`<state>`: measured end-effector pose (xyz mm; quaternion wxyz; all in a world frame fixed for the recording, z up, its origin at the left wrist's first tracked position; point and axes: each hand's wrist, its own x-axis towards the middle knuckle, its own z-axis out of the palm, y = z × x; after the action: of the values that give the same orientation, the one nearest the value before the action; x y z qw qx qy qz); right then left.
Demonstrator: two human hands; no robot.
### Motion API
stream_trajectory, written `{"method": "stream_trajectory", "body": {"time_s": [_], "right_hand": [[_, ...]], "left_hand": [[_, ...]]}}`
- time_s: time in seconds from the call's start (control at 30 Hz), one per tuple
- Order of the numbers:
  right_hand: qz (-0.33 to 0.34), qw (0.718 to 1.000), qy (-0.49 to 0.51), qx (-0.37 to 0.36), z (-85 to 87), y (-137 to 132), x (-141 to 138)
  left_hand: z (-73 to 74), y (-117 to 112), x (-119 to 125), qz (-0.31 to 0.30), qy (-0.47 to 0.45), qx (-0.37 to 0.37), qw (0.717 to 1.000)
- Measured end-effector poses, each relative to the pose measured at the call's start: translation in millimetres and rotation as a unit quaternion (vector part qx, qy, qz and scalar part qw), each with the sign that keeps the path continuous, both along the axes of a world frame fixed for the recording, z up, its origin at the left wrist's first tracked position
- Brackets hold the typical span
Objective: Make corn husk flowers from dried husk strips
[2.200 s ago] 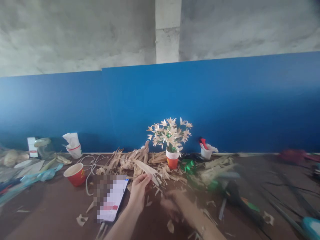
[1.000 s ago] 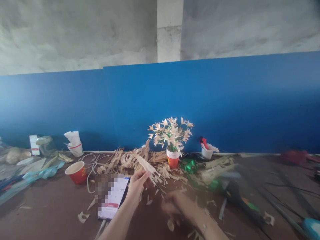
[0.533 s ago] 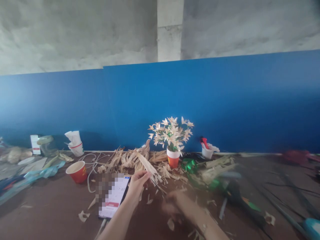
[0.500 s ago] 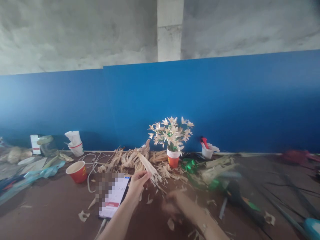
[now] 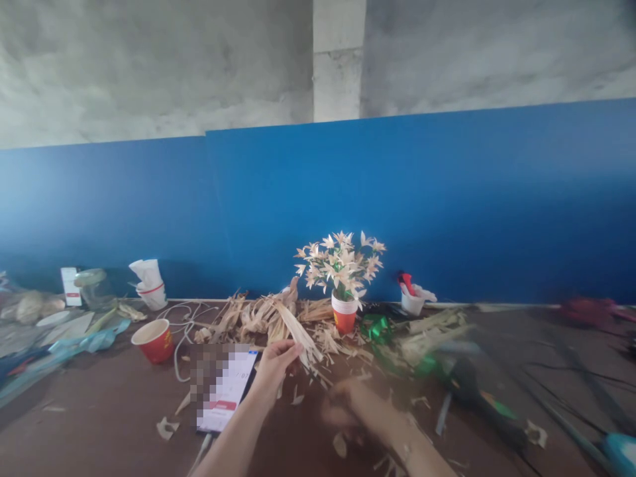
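My left hand [image 5: 278,358] pinches thumb to fingertips at the lower edge of a pale strip of dried corn husk [image 5: 302,334], which fans up and away from the fingers. A thin dark stem-like piece [image 5: 320,377] runs from near those fingertips toward my right hand [image 5: 345,407]. That hand is smeared, its fingers bent low over the brown table [image 5: 308,437]; what it holds, if anything, cannot be made out. Beyond the hands, pale star-shaped husk flowers [image 5: 342,262] on green stems stand in a red and white paper cup [image 5: 344,315].
A phone [image 5: 228,391] lies beside my left forearm. Husk scraps [image 5: 268,315] pile up behind the hands. A red paper cup [image 5: 154,341] stands left. Green ribbon [image 5: 377,328] and a dark glue-gun-like tool [image 5: 481,401] lie right. A blue panel [image 5: 422,199] rises behind.
The husk strip has shifted slightly to the right and its shape has turned a little. My left hand stays almost in place; my right hand remains blurred in nearly the same spot.
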<state>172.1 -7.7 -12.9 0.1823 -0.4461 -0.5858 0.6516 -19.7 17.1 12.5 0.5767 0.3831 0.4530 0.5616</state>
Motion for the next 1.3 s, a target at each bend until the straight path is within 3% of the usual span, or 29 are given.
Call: {"method": "stream_trajectory", "body": {"time_s": [0.23, 0.5, 0.67, 0.93, 1.17, 1.3], "right_hand": [[0.006, 1.0, -0.005, 0.02, -3.1, 1, 1], [0.002, 0.998, -0.023, 0.062, 6.4, -1, 0], [-0.012, 0.996, -0.048, 0.076, 8.5, -2, -2], [-0.025, 0.997, -0.055, 0.057, -4.4, 2, -2], [-0.019, 0.992, -0.071, 0.1, 7.3, 0, -1], [-0.021, 0.993, -0.068, 0.093, 4.4, 1, -1]], "left_hand": [[-0.3, 0, -1, 0.001, 0.001, -0.005, 1.0], [3.9, -2, -2, 0.0, 0.027, -0.007, 1.0], [3.0, 0, -3, -0.003, 0.081, 0.027, 0.996], [-0.6, 3, -5, 0.006, 0.141, 0.06, 0.988], [-7.6, 6, -7, 0.006, 0.162, 0.084, 0.983], [-10.7, 8, -7, 0.022, 0.151, 0.1, 0.983]]}}
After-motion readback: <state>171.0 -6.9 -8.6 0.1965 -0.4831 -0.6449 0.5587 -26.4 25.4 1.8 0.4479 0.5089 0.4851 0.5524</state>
